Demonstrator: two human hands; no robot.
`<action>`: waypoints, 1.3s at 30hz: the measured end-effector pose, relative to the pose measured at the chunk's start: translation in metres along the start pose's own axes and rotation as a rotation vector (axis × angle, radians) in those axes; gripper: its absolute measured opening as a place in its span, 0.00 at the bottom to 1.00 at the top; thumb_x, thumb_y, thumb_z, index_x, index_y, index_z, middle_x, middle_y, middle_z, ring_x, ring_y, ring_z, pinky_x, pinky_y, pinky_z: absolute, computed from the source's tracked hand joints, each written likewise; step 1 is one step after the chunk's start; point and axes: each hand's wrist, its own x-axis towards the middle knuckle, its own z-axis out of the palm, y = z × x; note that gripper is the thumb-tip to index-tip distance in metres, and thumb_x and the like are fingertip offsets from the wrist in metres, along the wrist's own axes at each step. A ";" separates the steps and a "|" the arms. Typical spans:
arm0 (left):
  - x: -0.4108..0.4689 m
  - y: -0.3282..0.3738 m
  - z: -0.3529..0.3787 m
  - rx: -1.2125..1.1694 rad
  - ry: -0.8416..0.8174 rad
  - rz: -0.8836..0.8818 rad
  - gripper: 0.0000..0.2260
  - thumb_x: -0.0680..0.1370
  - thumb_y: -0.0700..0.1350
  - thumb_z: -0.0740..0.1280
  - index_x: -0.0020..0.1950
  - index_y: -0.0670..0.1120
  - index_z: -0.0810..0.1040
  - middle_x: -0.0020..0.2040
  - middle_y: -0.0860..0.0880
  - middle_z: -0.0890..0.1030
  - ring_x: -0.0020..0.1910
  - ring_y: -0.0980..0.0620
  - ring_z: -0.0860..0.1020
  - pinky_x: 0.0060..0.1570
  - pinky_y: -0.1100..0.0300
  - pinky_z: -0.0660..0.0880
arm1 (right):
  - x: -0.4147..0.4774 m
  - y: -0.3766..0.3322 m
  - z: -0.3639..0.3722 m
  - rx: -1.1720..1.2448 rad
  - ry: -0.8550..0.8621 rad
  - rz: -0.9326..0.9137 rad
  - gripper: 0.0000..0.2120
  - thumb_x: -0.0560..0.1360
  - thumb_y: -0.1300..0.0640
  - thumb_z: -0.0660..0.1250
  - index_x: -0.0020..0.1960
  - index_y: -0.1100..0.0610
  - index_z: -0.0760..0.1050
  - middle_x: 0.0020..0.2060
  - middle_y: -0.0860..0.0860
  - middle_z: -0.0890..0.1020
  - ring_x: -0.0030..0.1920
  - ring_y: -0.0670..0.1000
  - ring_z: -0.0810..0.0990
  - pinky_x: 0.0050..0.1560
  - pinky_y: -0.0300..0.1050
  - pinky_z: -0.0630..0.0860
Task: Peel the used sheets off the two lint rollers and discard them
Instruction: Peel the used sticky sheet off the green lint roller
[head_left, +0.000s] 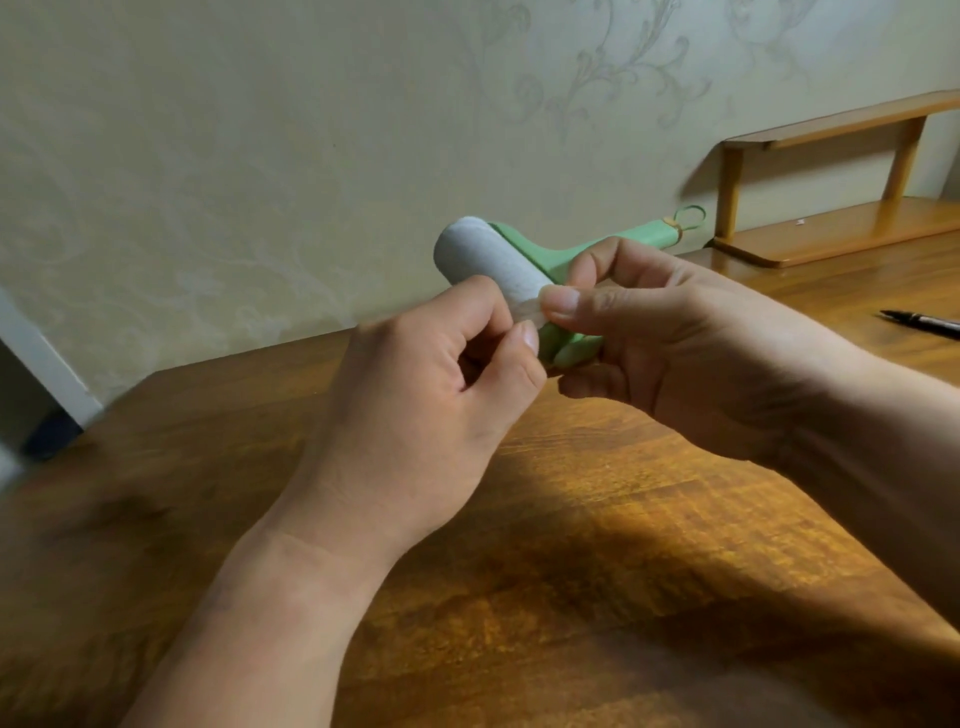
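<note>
The right hand (675, 353) curls its fingers round a green lint roller (483, 260), held above a wooden table (623, 519). The left hand (415, 395) pinches the white roll's near end between thumb and forefinger. A pen (924, 323) lies well to the right.

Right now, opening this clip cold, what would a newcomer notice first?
A green lint roller with a grey used roll, held mid-frame above the wooden table. The left hand pinches the roll's near end; the right hand grips its handle. A black pen lies far right.

Green-handled lint roller (519, 260) with greyish-white sheet (488, 260); brown wood-grain table (571, 519); floral-patterned cream wall (260, 130)
</note>
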 end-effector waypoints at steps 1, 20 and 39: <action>0.000 0.000 0.000 -0.001 -0.001 0.000 0.13 0.85 0.52 0.66 0.43 0.48 0.78 0.33 0.53 0.77 0.38 0.49 0.79 0.30 0.64 0.70 | 0.000 0.000 0.000 -0.005 0.001 0.000 0.12 0.69 0.58 0.76 0.46 0.55 0.74 0.38 0.53 0.86 0.38 0.50 0.86 0.36 0.42 0.82; -0.001 -0.003 -0.002 -0.020 -0.032 -0.046 0.13 0.83 0.53 0.67 0.40 0.52 0.77 0.30 0.56 0.74 0.34 0.59 0.77 0.30 0.72 0.69 | 0.004 0.005 -0.007 -0.153 0.012 -0.108 0.16 0.66 0.54 0.81 0.47 0.55 0.77 0.35 0.50 0.84 0.41 0.51 0.87 0.45 0.49 0.84; 0.000 -0.011 -0.004 -0.249 -0.034 -0.103 0.14 0.84 0.57 0.66 0.44 0.50 0.82 0.39 0.46 0.83 0.42 0.44 0.84 0.40 0.47 0.80 | 0.002 0.004 -0.004 -0.002 -0.019 -0.063 0.13 0.67 0.56 0.81 0.46 0.54 0.78 0.39 0.53 0.87 0.42 0.51 0.88 0.42 0.45 0.85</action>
